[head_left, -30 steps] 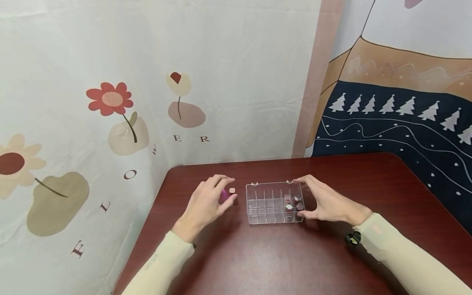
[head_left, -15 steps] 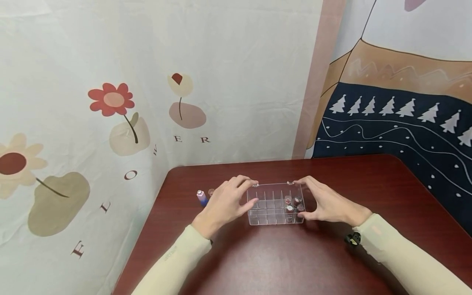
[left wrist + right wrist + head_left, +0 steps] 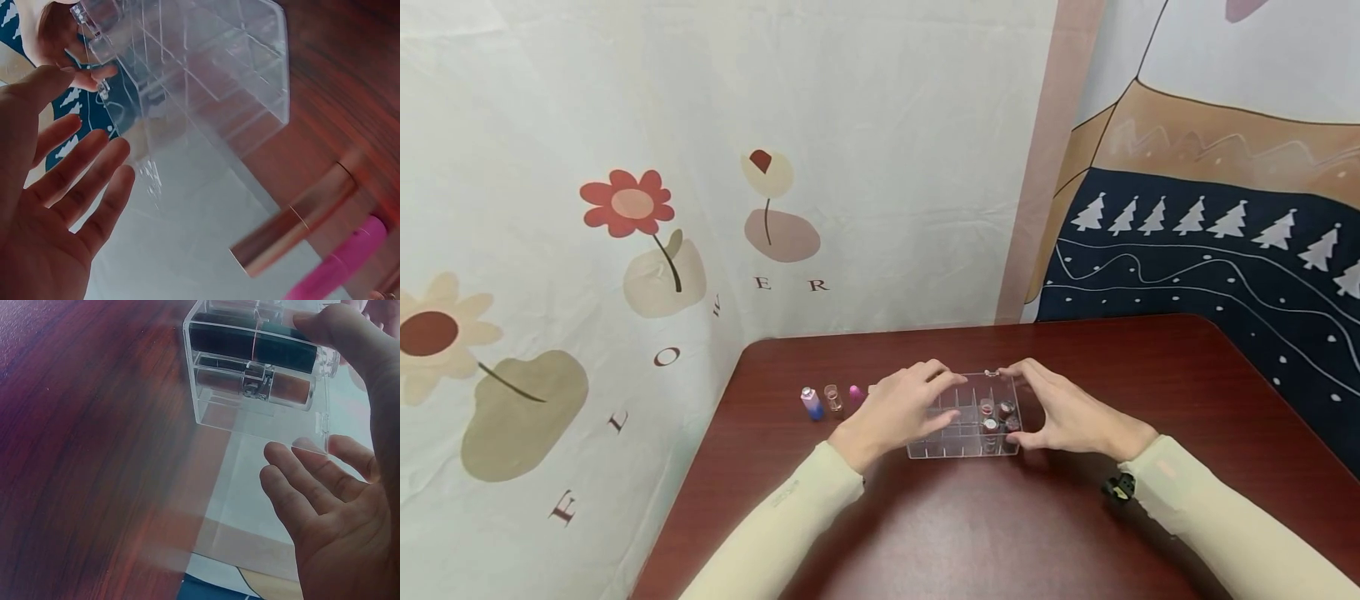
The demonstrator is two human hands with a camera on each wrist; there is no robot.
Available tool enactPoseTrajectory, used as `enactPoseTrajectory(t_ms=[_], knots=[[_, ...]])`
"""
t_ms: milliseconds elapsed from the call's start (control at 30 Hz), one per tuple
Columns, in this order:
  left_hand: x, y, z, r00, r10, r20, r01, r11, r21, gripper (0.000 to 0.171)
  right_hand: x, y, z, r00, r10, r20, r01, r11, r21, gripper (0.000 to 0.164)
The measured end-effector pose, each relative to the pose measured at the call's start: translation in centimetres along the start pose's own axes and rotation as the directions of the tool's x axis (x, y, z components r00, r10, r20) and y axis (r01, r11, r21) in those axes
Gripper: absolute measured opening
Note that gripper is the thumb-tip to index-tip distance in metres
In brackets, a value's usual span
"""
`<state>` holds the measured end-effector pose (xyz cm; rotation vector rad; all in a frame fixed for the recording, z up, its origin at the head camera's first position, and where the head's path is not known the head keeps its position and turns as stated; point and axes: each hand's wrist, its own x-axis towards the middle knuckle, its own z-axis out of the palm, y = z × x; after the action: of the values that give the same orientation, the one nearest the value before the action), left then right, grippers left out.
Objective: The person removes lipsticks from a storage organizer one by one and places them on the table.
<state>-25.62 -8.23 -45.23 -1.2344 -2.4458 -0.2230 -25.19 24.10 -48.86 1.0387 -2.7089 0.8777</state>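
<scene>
A clear plastic divided box [image 3: 964, 450] stands on the table, with several lipstick tubes [image 3: 990, 426] in its right-end compartments. My right hand [image 3: 1063, 408] holds its right end, thumb at the front corner and fingers at the back corner. In the right wrist view a dark tube [image 3: 250, 344] shows through the box wall beside the thumb. Over the left part of the box is my left hand [image 3: 898, 412], fingers spread and nothing between them. It hides the left compartments in the head view. The left wrist view shows its fingers [image 3: 94, 181] beside the box.
Left of the box, a pink-and-blue tube [image 3: 812, 403], a clear tube [image 3: 833, 397] and a magenta tube [image 3: 855, 392] stand in a row. A rose-gold tube [image 3: 294, 219] stands nearest the box. Behind the table [image 3: 970, 525] hangs a printed cloth [image 3: 887, 167].
My left hand has moved right from beside the tubes to over the box, uncovering the tubes on the left. My right hand stays at the box's right end.
</scene>
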Motion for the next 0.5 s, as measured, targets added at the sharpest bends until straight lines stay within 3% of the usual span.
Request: enactPoseTrajectory(t_ms=[200, 500], knots=[[1.4, 0.7, 0.4, 0.997, -0.005, 0.075, 0.01, 0.998, -0.061, 0.043, 0.0, 0.3, 0.2, 0.999, -0.028, -0.018, 0.028, 1.0, -0.009, 0.089], [3.3, 1.9, 1.1, 0.984, -0.023, 0.176, 0.031, 0.999, -0.045, 0.039, -0.1, 0.3, 0.2, 1.0, -0.014, -0.01, 0.014, 1.0, -0.014, 0.092]])
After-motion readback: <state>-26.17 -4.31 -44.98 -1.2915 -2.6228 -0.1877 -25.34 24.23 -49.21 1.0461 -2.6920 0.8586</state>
